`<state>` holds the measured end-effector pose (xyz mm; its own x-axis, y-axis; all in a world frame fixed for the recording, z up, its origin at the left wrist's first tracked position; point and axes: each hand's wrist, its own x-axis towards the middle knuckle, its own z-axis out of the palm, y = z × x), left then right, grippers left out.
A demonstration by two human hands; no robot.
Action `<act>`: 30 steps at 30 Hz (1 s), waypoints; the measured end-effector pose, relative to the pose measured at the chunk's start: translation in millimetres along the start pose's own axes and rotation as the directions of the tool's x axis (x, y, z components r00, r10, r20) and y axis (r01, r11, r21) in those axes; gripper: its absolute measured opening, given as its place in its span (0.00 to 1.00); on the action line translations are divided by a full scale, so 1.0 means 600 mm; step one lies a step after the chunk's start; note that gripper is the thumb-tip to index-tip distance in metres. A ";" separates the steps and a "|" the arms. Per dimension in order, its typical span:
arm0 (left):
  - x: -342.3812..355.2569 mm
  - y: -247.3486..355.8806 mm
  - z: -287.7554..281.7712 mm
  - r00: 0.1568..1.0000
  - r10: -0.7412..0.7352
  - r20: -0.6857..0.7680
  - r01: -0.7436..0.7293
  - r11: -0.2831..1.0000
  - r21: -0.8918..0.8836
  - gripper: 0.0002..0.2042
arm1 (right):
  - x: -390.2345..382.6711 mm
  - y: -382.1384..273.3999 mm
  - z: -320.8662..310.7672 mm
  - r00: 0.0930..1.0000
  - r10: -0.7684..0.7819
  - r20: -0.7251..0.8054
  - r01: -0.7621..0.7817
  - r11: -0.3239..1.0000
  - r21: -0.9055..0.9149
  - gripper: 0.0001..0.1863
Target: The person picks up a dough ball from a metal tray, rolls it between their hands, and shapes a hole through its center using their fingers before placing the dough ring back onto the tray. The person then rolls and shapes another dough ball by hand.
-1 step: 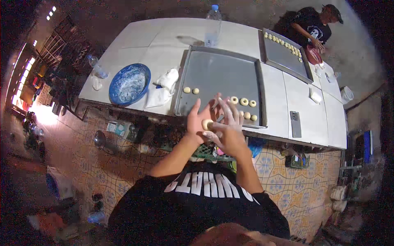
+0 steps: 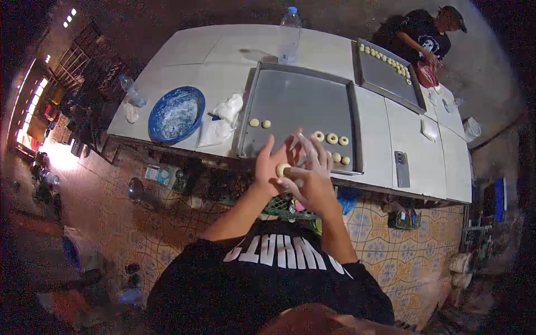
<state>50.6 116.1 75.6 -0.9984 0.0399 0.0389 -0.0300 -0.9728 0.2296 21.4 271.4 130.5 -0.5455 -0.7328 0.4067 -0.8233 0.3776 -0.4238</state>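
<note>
My left hand (image 2: 268, 167) is turned palm up with its fingers stretched out, and a small pale dough ball (image 2: 282, 170) rests on it. Over that palm is my right hand (image 2: 311, 177), flour on its fingers. One of its fingers presses against the dough while the others spread apart. Just beyond my hands lies a large grey baking tray (image 2: 301, 95). Two plain dough balls (image 2: 260, 123) sit at its left side. On its right side are dough rings (image 2: 332, 138) with holes and a few more pieces, partly hidden by my right hand.
A blue basin (image 2: 177, 113) dusted with flour and a white plastic bag (image 2: 216, 133) stand left of the tray. Behind it is a clear bottle (image 2: 289, 36). A phone (image 2: 402, 169) lies at right. Farther off, another person (image 2: 424, 39) works beside a second tray (image 2: 385, 84).
Both hands have shifted very slightly, and my right hand covers a little more of the dough pieces on the tray. The dough stays on my left palm.
</note>
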 end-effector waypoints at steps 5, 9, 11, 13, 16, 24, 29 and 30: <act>0.007 -0.011 -0.009 0.997 -0.065 -0.053 0.062 0.997 -0.055 0.38 | -0.012 -0.001 0.008 0.997 0.072 0.019 -0.074 0.994 0.079 0.18; 0.011 -0.015 -0.013 0.993 -0.079 -0.089 0.074 0.996 -0.053 0.38 | -0.012 0.010 0.002 0.997 0.080 -0.022 -0.080 0.997 0.000 0.19; 0.013 -0.023 -0.003 0.967 -0.086 -0.241 0.069 0.995 -0.078 0.39 | -0.012 0.004 0.007 0.997 0.073 -0.015 -0.073 0.997 0.012 0.18; 0.016 -0.020 -0.013 0.980 -0.106 -0.170 0.093 0.992 -0.084 0.39 | -0.009 0.003 0.001 0.998 0.062 0.016 -0.062 0.998 0.010 0.19; 0.016 -0.018 -0.031 0.983 -0.143 -0.114 0.139 0.990 -0.038 0.41 | -0.009 0.015 0.003 0.996 0.086 0.001 -0.086 0.995 -0.041 0.19; 0.023 0.009 -0.036 0.996 -0.058 -0.072 0.061 0.997 0.041 0.39 | 0.000 0.011 0.017 0.998 0.059 -0.015 -0.059 0.998 0.017 0.20; 0.012 0.017 -0.015 0.994 -0.097 -0.043 0.098 0.995 0.014 0.39 | 0.002 0.011 0.021 0.998 0.036 0.054 -0.035 0.999 -0.016 0.21; 0.010 0.017 -0.024 0.995 -0.096 -0.042 0.097 0.995 0.016 0.39 | 0.004 0.011 0.022 0.998 0.034 0.052 -0.033 0.999 -0.015 0.21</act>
<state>43.5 102.9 64.4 -0.9921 0.1235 -0.0241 -0.1256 -0.9607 0.2476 16.8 264.6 118.0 -0.5643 -0.7479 0.3495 -0.8069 0.4102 -0.4251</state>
